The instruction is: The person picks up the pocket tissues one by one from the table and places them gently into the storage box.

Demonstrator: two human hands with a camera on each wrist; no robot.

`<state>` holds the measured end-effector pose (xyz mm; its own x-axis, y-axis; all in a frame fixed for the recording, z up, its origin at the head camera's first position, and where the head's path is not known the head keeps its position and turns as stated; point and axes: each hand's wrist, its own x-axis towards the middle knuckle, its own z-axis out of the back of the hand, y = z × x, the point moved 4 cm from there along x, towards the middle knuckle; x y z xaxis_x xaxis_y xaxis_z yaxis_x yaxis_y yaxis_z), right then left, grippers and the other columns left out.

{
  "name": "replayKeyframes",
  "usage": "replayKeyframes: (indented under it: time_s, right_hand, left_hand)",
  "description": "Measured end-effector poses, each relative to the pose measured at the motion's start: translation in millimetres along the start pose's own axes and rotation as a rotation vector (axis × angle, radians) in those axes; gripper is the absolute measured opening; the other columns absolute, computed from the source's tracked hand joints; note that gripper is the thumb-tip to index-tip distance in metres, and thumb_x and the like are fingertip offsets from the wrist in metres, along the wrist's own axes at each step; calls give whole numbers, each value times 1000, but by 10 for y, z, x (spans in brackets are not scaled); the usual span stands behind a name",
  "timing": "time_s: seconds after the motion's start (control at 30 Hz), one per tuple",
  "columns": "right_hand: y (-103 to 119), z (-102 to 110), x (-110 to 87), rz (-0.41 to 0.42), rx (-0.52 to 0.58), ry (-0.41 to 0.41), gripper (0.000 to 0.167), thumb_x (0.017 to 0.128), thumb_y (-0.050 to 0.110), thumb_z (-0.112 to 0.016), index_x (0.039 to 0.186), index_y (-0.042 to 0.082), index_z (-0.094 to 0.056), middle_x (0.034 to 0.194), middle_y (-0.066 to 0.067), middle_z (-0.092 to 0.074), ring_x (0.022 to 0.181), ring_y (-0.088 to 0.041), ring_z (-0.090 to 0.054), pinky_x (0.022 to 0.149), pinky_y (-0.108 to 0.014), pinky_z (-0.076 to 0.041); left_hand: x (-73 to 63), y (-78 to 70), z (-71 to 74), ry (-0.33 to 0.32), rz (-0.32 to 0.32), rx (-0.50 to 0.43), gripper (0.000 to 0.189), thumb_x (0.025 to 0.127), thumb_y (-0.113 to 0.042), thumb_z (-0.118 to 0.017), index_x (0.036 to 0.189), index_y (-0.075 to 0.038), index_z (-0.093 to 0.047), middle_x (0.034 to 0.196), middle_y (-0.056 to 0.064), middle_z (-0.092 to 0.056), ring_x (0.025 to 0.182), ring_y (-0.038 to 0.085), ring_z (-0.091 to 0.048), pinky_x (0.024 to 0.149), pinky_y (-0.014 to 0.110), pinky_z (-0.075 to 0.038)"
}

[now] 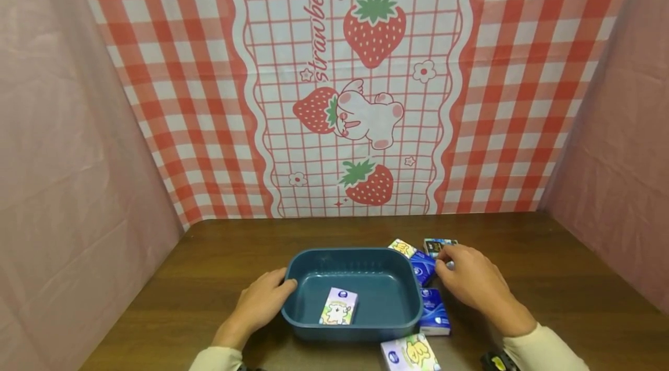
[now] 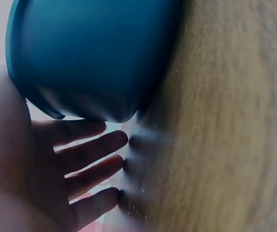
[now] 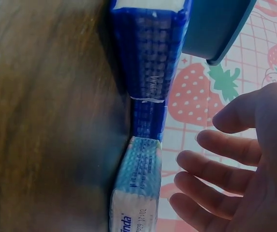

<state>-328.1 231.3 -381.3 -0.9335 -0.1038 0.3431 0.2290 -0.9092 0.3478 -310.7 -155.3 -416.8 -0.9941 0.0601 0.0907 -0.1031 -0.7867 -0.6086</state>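
The left hand (image 1: 263,298) rests at the teal tub's (image 1: 387,290) left rim, its fingers straight and spread outside the wall — probably to steady it on the tabletop (image 1: 209,278). A lilac packet (image 1: 338,306) lies inside. The right hand (image 1: 473,278), fingers parted and holding nothing, is near the blue packets (image 1: 434,310) — seemingly kept within easy reach along the tub's right side.

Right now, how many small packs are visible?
6: one pack in the basin; a yellow pack, far blue pack and near blue pack by its right end; a dark pack by the right hand; a pale pack in front. Others may be hidden.
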Motion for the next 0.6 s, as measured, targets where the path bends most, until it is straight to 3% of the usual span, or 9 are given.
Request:
replayKeyframes:
  time_s: [0.2,0.6]
  right_hand:
    - [-31,-8,2,1,-8,23,15,86,22,-71,94,9,-72,89,-5,-64,74,-23,-54,64,-50,-52]
    - [-61,-37,-5,8,-45,50,23,85,25,-72,99,7,-72,95,-13,-63,86,-32,-58,73,-57,-52]
  left_hand:
    - [3,-6,-4,0,-1,-2,43,99,-41,-52,132,-17,-66,130,5,-64,125,31,-55,100,69,-35]
    - [-1,1,-2,-6,-8,-2,42,100,-39,-51,132,-16,-66,131,5,-64,126,31,-54,100,68,-36]
